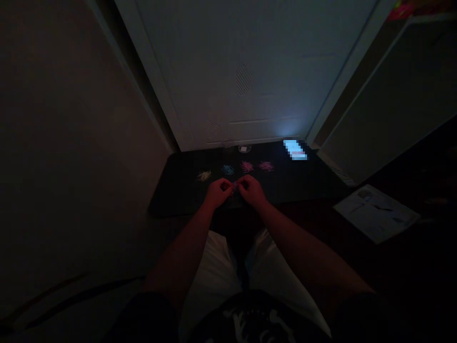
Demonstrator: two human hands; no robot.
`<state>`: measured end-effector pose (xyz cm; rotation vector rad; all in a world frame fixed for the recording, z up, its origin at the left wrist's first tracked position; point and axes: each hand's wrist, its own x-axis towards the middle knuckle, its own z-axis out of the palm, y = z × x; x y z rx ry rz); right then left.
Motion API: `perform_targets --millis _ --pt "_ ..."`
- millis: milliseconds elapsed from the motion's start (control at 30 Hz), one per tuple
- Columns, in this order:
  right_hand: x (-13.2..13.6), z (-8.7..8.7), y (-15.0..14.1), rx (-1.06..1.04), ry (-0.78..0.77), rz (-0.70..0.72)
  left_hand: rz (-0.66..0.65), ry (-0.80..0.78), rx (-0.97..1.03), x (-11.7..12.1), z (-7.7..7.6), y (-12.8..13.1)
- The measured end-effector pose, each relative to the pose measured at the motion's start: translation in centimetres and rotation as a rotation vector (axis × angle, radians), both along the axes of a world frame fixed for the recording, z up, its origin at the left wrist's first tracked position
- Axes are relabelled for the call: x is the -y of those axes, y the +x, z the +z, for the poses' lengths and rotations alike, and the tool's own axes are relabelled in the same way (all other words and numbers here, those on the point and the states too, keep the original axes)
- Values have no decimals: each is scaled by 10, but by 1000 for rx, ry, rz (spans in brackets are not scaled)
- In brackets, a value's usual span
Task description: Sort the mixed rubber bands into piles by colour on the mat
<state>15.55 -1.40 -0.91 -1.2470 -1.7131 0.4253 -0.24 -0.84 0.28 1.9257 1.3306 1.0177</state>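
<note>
My left hand [218, 194] and my right hand [252, 191] meet over the near part of a dark low table [178, 193]. Fingers of both are closed in a pinch at a small bunch of thin purple strips [234, 186], dim and partly hidden by the fingertips. Just beyond the hands lie small loose piles of similar thin strips: a pale yellow pile [204, 176], a blue pile [227, 169], a bright pink pile [246, 166] and a lighter pink pile [266, 166]. The room is too dark to show what the strips are made of.
At the table's back stand a small round clear container [244, 149] with something white and a fainter clear object [227, 143]. A glowing, blurred-out screen [295, 149] lies at the back right. Behind rises a pale panel [250, 105]. A printed sheet [377, 213] lies lower right.
</note>
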Motion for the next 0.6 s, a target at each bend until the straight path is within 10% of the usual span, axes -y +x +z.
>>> perform_targets --millis 600 --pt "3 3 -1 -4 -10 -11 -37 -12 56 1 2 0"
